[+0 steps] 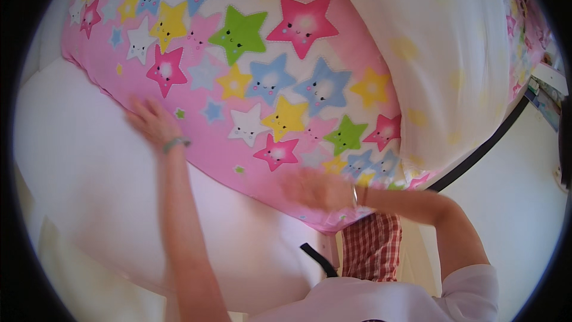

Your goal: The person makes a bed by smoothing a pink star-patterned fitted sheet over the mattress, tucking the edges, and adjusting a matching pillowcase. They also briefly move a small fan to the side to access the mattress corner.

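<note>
A pink bed sheet (220, 170) printed with smiling stars in several colours spreads over a white mattress (77, 137). My left hand (152, 122) lies on the sheet's near-left edge, its fingers apart and nothing in them. A greenish bracelet (177, 144) circles that wrist. My right hand (319, 189) is over the sheet near its near corner, smeared by motion. I cannot tell how its fingers are set or whether it touches the cloth.
A white cloth with pale yellow patches (441, 65) lies over the sheet's right side. A black curved edge (488, 143) runs below it. Small items (545, 104) stand at the far right. Red checked trousers (372, 247) show beside the bed's near corner.
</note>
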{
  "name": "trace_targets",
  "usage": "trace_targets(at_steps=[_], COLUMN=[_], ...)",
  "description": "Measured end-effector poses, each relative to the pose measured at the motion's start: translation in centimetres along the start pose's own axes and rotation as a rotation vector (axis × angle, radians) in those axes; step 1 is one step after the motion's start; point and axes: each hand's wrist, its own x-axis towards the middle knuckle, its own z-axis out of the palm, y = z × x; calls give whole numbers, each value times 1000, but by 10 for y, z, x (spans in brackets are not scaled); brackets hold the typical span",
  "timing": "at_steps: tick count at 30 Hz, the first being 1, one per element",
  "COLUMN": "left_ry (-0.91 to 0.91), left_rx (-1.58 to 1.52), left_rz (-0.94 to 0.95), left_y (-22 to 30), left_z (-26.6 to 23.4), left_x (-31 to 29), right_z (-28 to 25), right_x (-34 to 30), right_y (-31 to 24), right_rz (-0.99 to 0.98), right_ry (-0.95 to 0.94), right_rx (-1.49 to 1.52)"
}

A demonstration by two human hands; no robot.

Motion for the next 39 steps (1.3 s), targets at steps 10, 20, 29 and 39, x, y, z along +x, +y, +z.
trace_targets(at_steps=[10, 20, 29, 39], left_ry=[100, 162, -376, -707], left_rx=[-292, -387, 216, -1201], left_rz=[-158, -153, -234, -194], left_y=[20, 11, -70, 253], left_z=[20, 26, -10, 17], left_x=[-34, -25, 25, -185], right_z=[39, 149, -48, -250], right_x=[-45, -247, -305, -374], right_y=[59, -52, -37, 63], right_rz=[-115, 24, 1109, 1258], right_ry=[-175, -790, 852, 1694], right_rx=[30, 183, 768, 842])
